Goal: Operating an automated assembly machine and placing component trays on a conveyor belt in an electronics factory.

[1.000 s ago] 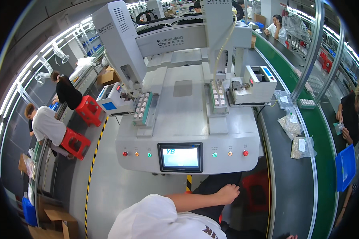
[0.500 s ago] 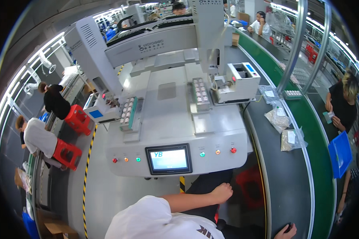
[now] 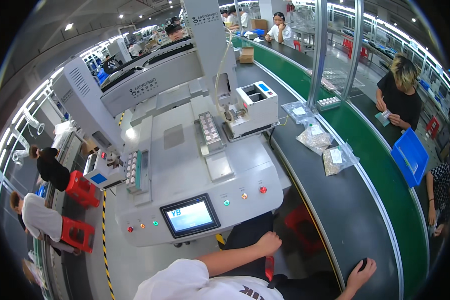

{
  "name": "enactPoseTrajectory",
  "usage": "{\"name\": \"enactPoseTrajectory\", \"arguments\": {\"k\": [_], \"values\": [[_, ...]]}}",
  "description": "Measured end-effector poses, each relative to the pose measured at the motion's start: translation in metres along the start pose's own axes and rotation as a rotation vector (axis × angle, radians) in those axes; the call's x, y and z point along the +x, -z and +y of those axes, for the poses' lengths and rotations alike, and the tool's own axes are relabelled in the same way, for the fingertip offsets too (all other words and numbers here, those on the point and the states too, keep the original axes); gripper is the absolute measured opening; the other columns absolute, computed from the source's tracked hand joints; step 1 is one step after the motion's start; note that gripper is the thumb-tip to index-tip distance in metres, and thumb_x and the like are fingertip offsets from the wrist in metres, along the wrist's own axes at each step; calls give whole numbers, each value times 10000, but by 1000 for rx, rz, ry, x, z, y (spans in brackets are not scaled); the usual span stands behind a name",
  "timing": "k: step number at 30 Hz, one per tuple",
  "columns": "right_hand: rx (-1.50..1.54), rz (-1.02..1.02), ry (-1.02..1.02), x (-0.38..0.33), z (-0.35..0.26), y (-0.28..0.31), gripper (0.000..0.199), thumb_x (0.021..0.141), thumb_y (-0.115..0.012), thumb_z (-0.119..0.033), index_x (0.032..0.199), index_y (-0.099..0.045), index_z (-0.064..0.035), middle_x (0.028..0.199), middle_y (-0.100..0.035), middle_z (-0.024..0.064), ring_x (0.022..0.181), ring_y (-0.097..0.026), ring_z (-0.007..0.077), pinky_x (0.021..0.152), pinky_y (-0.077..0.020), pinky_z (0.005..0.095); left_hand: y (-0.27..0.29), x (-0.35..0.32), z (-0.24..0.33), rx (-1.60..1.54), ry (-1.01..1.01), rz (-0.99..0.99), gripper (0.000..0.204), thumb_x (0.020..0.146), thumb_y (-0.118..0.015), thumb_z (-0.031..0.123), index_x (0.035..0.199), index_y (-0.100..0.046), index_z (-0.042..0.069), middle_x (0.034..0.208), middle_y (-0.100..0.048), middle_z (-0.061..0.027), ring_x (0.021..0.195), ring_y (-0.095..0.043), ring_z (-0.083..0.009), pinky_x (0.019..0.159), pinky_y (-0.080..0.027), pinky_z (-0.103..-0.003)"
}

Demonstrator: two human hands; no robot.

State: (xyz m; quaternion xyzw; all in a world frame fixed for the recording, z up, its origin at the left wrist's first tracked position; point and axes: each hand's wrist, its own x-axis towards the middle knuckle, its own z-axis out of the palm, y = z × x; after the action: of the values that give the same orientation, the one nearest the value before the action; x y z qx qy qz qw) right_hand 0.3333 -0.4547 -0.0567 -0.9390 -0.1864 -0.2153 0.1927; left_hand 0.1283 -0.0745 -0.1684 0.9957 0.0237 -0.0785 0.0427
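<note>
My left hand (image 3: 269, 243) rests in a loose fist over my dark-trousered thigh, below the machine's front panel. No object shows in it. At the lower right, my right hand (image 3: 363, 276) lies on the dark bench top (image 3: 335, 225), its fingers curled around a small black rounded object (image 3: 361, 265), mostly covered by the hand. In front of me stands a grey-white two-station machine (image 3: 180, 150) with a lit touch screen (image 3: 189, 215) and coloured buttons. Two trays of small pale parts, the left tray (image 3: 133, 170) and the right tray (image 3: 210, 131), sit on its bed.
Clear bags of small pale parts (image 3: 339, 158) lie on the bench beside a green conveyor belt (image 3: 370, 145). Across it, a person in black (image 3: 400, 95) handles a small piece near a blue bin (image 3: 411, 157). Two people sit on red stools (image 3: 78, 233) at the left.
The view has swung to the right, so the machine appears further left. My right hand shows more fully, still around the black object. My left hand keeps its fist on the thigh.
</note>
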Motion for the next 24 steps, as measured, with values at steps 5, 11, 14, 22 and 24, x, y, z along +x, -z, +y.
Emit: {"name": "enactPoseTrajectory", "arguments": {"k": [5, 11, 14, 22, 24], "values": [[25, 22, 19, 1, 2, 1, 222, 980, -605, -79, 1152, -615, 62, 1210, -590, 222, 1162, -550, 425, 1013, -448, 500, -7, 13, -4, -59, 10, -66, 157, 739, -751, 170, 861, -775, 74, 901, -768, -135, 902, -756, -295, 769, -573, -424], [24, 11, 8, 3, -4, 2, 216, 976, -609, -71, 1148, -617, 60, 1208, -590, 217, 1158, -552, 420, 1008, -452, 489, -12, 16, 0, -89, 43, -78, 132, 739, -775, 173, 838, -781, 87, 924, -770, -128, 916, -744, -292, 777, -577, -403], [21, 13, 14, 3, -5, 2, 216, 975, -608, -68, 1150, -617, 59, 1208, -590, 215, 1157, -552, 416, 1006, -453, 487, -10, 16, -2, -116, 33, -119, 139, 736, -776, 174, 844, -787, 86, 929, -775, -137, 921, -750, -296, 784, -580, -402], [23, -2, 9, 2, -3, 2, 224, 975, -604, -68, 1157, -620, 63, 1210, -590, 216, 1144, -553, 413, 998, -454, 484, -11, 17, -3, -124, 44, -154, 144, 740, -776, 172, 855, -799, 88, 933, -785, -139, 931, -757, -297, 794, -583, -402], [23, 10, 15, 1, -2, 3, 227, 974, -604, -68, 1159, -620, 64, 1210, -591, 214, 1146, -553, 413, 999, -454, 483, -12, 18, -3, -118, 37, -157, 141, 742, -775, 172, 854, -800, 90, 933, -785, -137, 933, -758, -298, 797, -583, -402]]}}
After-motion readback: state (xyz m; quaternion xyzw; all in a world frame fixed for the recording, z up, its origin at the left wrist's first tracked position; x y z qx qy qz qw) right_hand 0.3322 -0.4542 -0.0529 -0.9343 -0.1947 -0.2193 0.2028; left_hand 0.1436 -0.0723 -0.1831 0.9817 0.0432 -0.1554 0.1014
